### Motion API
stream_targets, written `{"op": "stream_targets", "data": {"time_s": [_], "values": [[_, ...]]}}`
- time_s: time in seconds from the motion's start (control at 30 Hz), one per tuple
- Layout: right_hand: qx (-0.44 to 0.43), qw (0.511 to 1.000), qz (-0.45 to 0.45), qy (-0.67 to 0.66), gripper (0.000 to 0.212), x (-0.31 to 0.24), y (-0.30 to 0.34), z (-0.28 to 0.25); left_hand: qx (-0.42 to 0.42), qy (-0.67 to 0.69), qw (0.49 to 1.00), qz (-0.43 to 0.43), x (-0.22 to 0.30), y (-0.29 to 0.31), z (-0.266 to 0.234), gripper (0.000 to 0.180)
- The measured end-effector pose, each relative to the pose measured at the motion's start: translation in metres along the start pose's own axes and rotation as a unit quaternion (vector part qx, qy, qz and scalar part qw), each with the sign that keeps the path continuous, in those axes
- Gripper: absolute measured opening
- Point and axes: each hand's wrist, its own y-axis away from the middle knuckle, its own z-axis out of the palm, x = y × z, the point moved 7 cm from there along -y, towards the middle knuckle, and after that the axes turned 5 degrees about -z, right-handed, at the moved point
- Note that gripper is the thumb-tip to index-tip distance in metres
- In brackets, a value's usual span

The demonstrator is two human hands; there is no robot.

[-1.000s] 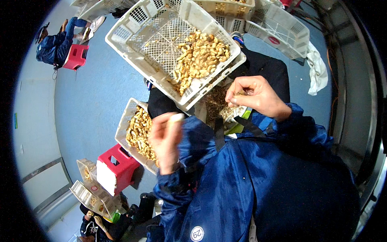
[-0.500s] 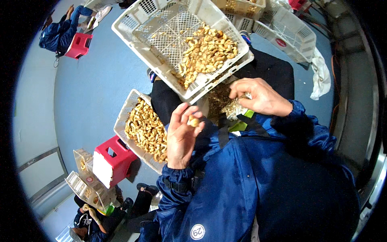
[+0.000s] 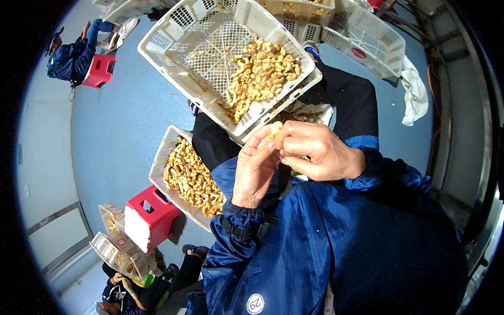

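My left hand (image 3: 254,169) and my right hand (image 3: 315,151) meet in front of my chest, both pinching one small pale yellow piece (image 3: 275,129). Just above them a white plastic crate (image 3: 173,52) rests tilted on my lap, with a heap of the same yellow-brown pieces (image 3: 262,73) in its right half. A second white crate (image 3: 159,163) full of such pieces (image 3: 193,178) lies on the floor to my lower left. Both sleeves are dark blue.
A red stool (image 3: 149,216) stands by the floor crate. More white crates (image 3: 362,37) are stacked at the top right, with a white cloth (image 3: 415,94) beside them. Another person in blue (image 3: 71,55) sits by a red stool at the upper left; one more person (image 3: 126,289) is at the bottom left.
My left hand rose from near the floor crate and came together with my right hand. The right hand moved down from the lap crate's edge to meet it.
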Motion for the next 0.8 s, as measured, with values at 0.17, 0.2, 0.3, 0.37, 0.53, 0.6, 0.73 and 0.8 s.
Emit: {"op": "stream_targets", "data": {"time_s": [0.17,0.2,0.3,0.37,0.53,0.6,0.73,0.8], "values": [[-0.044,0.993,0.069,-0.082,0.011,0.006,0.002,-0.002,0.011,-0.080,0.992,0.096,0.016,0.001,0.002,0.029],[0.019,0.996,0.058,-0.065,0.012,0.001,-0.003,-0.016,0.046,-0.147,0.980,0.125,0.023,0.005,-0.001,0.028],[0.049,0.998,0.048,-0.012,0.012,0.007,-0.006,-0.029,0.020,-0.260,0.955,0.139,0.024,0.010,0.001,0.028],[0.012,0.996,0.062,-0.056,0.014,0.011,-0.003,-0.018,0.011,-0.215,0.970,0.115,0.021,0.011,0.003,0.025],[0.014,0.992,0.090,-0.091,0.015,0.008,-0.001,-0.009,0.000,-0.125,0.988,0.090,0.014,0.005,-0.002,0.021],[0.012,0.991,0.089,-0.101,0.015,0.010,-0.001,-0.010,-0.019,-0.130,0.988,0.085,0.009,0.002,-0.003,0.017],[0.037,0.993,0.091,-0.063,0.010,0.013,-0.002,-0.020,-0.048,-0.060,0.997,-0.016,-0.002,0.003,0.013,0.014],[0.050,0.995,0.078,-0.023,0.009,0.013,-0.002,-0.024,-0.045,-0.120,0.991,0.034,0.001,-0.001,0.005,0.015]]}}
